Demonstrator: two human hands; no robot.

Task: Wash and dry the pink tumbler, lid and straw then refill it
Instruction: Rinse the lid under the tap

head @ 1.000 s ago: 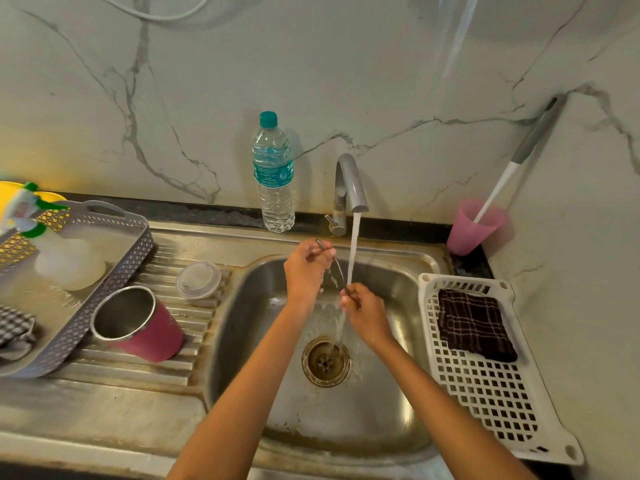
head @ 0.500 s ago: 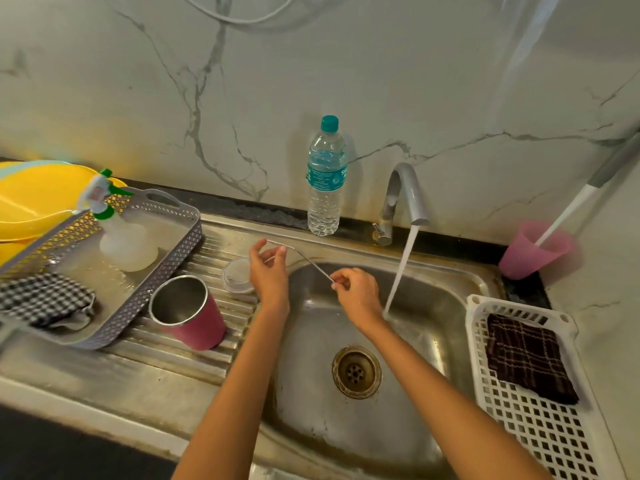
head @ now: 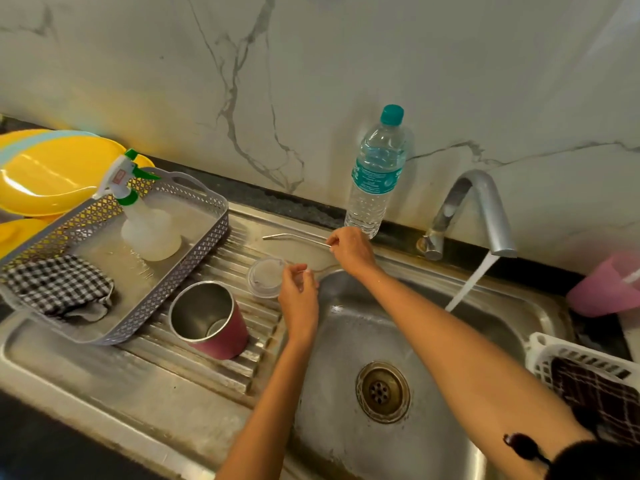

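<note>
The pink tumbler (head: 221, 332), steel inside, stands upright and uncovered on the ribbed drainboard (head: 207, 368) left of the sink. Its clear round lid (head: 264, 278) lies flat just behind it. My right hand (head: 351, 250) pinches one end of the bent metal straw (head: 294, 236), which stretches left, low over the back of the drainboard. My left hand (head: 298, 294) hovers at the lid's right edge with fingers curled; whether it grips the lid is unclear.
The tap (head: 485, 209) runs into the steel sink (head: 433, 341). A water bottle (head: 377, 174) stands behind my right hand. A grey tray (head: 194, 271) at left holds a spray bottle (head: 149, 226) and checked cloth (head: 59, 285). Yellow plates (head: 52, 174), a pink cup (head: 606, 289) and a white basket (head: 554, 348) flank the scene.
Both hands carried the straw out of the water stream and left over the drainboard. My left hand let go of the straw and dropped beside the lid. My view swung left.
</note>
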